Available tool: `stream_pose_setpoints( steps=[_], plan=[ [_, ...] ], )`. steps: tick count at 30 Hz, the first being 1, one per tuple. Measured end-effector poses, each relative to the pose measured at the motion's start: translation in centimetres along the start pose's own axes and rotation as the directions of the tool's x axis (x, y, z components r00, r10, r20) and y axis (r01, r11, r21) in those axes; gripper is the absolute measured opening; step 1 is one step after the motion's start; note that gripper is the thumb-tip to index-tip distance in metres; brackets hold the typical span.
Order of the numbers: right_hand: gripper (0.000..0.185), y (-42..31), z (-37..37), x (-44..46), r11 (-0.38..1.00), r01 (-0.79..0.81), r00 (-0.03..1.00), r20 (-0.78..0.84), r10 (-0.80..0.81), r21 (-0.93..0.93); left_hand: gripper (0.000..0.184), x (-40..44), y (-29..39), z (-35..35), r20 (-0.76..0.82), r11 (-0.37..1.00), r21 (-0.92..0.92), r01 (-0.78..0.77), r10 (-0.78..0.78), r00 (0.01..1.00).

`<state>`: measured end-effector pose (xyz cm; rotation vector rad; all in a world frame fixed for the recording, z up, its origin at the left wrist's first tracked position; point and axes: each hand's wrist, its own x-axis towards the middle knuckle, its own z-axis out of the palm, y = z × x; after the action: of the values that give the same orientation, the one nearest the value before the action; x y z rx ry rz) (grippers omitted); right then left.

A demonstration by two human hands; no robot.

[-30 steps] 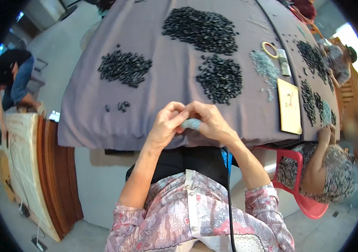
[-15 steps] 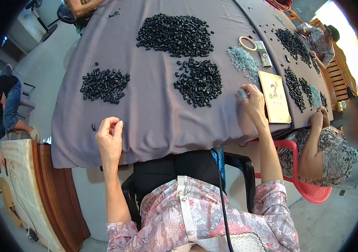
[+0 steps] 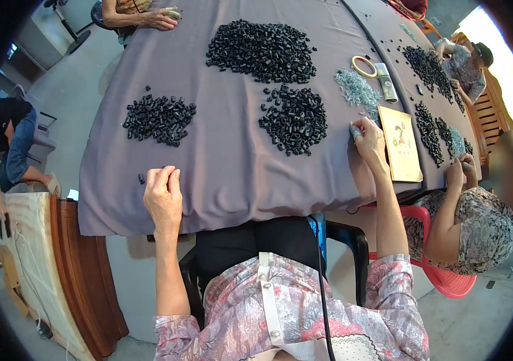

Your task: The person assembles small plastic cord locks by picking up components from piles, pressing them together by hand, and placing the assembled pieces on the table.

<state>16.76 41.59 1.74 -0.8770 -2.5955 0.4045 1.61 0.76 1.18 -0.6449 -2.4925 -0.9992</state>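
My left hand is closed in a pinch above the cloth, with a dark bit just showing at its fingertips. Beside it lies one small black tubular piece. My right hand is also pinched, at the lower edge of a heap of small clear pieces and next to a yellow booklet. A greyish covering wraps one of its fingertips; whatever it holds is hidden. Small black pieces lie in a left heap, a middle heap and a large far heap.
A tape roll and a greenish packet lie beyond the booklet. Grey cloth covers the table. To the right, a seated person works beside more black heaps. Another person's hand rests at the far left edge.
The view has shifted slightly, moving the heaps rightward. My right hand is closer to the clear pieces. My left fingertips now show a dark bit. Another person's hand has appeared at the far left edge.
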Motion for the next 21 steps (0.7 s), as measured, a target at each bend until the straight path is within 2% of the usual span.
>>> stream_pose_setpoints(
  steps=[5, 8, 13, 16, 19, 21],
  plan=[
    [0.012, 1.3, 0.8, -0.1, 0.988, -0.06, 0.996, -0.056, 0.069, 0.14, 0.006, 0.3, 0.2, 0.0, -0.001, 1.0, 0.012, 0.015, -0.015, 1.0],
    [0.012, 0.0, 0.6, 0.0, 0.996, -0.038, 0.995, -0.093, 0.045, 0.08, 0.006, 0.3, 0.3, 0.0, -0.006, 1.0, 0.005, 0.018, -0.018, 1.0],
    [0.012, -0.9, 1.0, 0.4, 0.999, -0.03, 1.0, -0.005, 0.029, -0.026, 0.005, 0.0, 0.5, 0.1, -0.032, 1.0, -0.005, 0.007, -0.007, 0.999],
    [0.011, -0.8, 1.2, 0.2, 0.997, 0.047, 0.998, -0.047, -0.05, -0.058, 0.006, 0.0, 0.4, 0.1, -0.066, 1.0, -0.002, -0.006, 0.006, 0.998],
    [0.01, -1.3, 0.8, -0.5, 0.999, -0.005, 0.998, -0.057, 0.007, 0.04, 0.007, 0.0, 1.0, -0.1, -0.088, 1.0, -0.023, 0.0, -0.002, 0.996],
    [0.009, -1.2, 0.8, -1.1, 0.985, 0.028, 0.996, -0.091, -0.012, 0.17, 0.006, 0.2, 1.5, -0.2, -0.097, 0.999, -0.038, -0.034, 0.03, 0.995]
  ],
)
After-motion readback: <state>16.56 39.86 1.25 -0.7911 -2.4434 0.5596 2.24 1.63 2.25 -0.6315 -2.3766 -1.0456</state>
